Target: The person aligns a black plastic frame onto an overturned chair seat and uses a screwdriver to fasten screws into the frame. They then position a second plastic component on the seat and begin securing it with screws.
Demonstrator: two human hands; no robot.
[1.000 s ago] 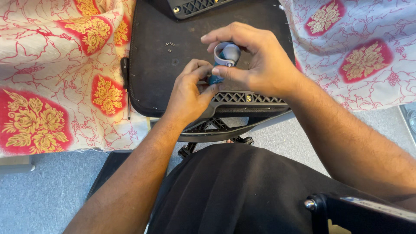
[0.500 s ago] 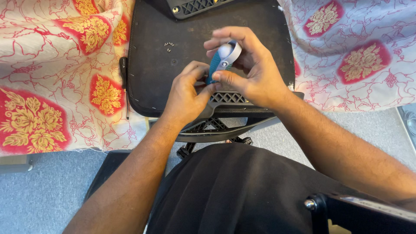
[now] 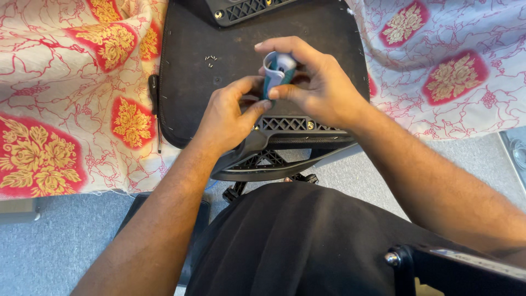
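A white cloth (image 3: 66, 98) printed with red patches and gold flowers spreads across the whole top of the view, over grey carpet (image 3: 55, 246). On it lies a black upturned chair seat (image 3: 192, 82), its padded underside facing up, with a black plastic latticed bracket (image 3: 285, 125) at its near edge and another at the far edge. The right hand (image 3: 323, 87) curls around a small teal and white object (image 3: 276, 74), fingers arched over its pale rounded top, just above the seat's middle. The left hand (image 3: 230, 115) comes in beside it, thumb and forefinger pinching the teal lower end. A few tiny silvery screws (image 3: 210, 59) lie loose on the seat, left of the hands.
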